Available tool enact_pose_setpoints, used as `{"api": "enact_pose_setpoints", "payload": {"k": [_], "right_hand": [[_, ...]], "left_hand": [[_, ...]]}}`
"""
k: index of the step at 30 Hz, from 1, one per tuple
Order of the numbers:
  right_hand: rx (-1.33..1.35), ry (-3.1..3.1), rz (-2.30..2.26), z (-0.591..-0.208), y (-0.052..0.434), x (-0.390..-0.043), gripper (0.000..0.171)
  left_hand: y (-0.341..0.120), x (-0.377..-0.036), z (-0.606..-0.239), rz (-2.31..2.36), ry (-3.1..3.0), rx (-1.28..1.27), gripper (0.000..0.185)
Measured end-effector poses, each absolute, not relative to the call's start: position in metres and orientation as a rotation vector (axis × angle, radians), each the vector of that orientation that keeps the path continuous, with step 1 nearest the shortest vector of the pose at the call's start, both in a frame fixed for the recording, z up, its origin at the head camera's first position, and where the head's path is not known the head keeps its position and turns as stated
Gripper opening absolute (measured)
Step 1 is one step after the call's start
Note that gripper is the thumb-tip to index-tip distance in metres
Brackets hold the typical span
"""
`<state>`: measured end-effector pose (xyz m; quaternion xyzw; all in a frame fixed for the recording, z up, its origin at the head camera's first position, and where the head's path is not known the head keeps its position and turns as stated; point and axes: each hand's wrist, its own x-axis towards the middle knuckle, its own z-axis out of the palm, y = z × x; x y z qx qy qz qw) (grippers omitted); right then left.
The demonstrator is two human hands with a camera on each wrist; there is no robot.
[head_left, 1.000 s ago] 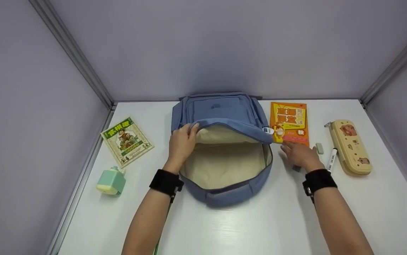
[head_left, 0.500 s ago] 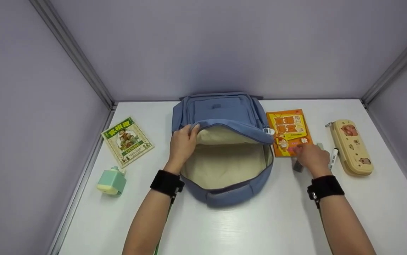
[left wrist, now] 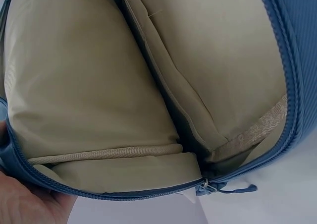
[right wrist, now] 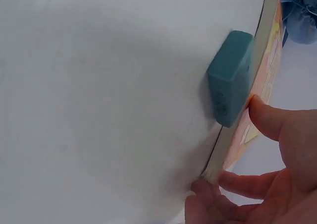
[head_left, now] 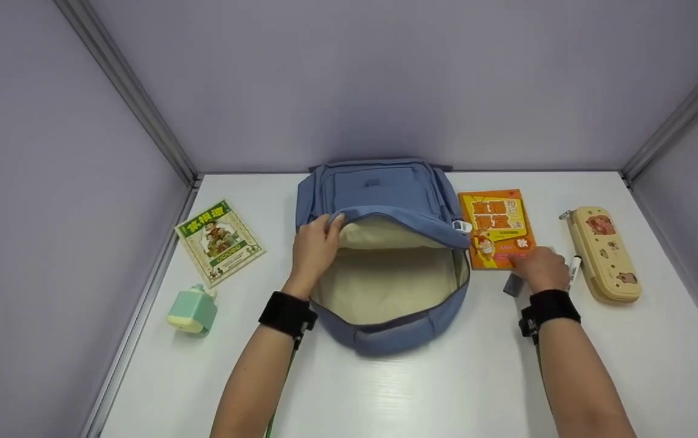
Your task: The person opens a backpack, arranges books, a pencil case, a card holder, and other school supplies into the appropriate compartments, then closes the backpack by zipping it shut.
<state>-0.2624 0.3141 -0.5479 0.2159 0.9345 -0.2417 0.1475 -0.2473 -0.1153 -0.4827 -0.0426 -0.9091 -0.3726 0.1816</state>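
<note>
A blue backpack [head_left: 385,340] lies unzipped on the table, its beige lining showing. My left hand [head_left: 314,246] grips the raised rim of its opening at the left; in the left wrist view, part of that hand [left wrist: 29,201] shows beside the zip. To the right lies an orange book [head_left: 495,225], overlapped at its near right corner by my right hand [head_left: 542,267]. The right wrist view has the thumb [right wrist: 270,120] on the cover and curled fingers at the page edge. Against that edge sits a small teal block [right wrist: 230,80], dark in the head view.
At the right are a tan pencil case [head_left: 607,255] and a white marker [head_left: 574,274], partly behind my right hand. A green-and-cream booklet [head_left: 220,242] and a mint pencil sharpener [head_left: 193,310] lie at the left. Panels wall the table's back and sides.
The orange book has slid toward me and turned slightly. My right hand has shifted from its near left edge to its near right corner. The left hand stays on the backpack's rim.
</note>
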Motion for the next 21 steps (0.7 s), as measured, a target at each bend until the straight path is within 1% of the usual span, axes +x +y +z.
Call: {"api": "enact_pose_setpoints", "payload": {"k": [3, 8, 14, 18, 21], "right_hand": [[0.691, 2.572, -0.793, -0.545, 0.317, -0.262, 0.071], [0.703, 2.502, -0.854, -0.543, 0.322, -0.263, 0.084], [0.756, 2.483, -0.95, -0.542, 0.321, -0.265, 0.09], [0.75, 2.478, -0.985, -0.542, 0.322, -0.266, 0.089], [0.715, 2.506, -0.963, -0.54, 0.322, -0.267, 0.079]], "left_hand": [[-0.115, -0.247, -0.482, -1.059, -2.573, -0.12, 0.044], [-0.117, -0.248, -0.48, -1.076, -2.581, -0.123, 0.044], [-0.118, -0.253, -0.476, -1.092, -2.583, -0.115, 0.044], [-0.118, -0.256, -0.471, -1.086, -2.601, -0.11, 0.045], [-0.119, -0.259, -0.466, -1.082, -2.613, -0.1, 0.045]]}}
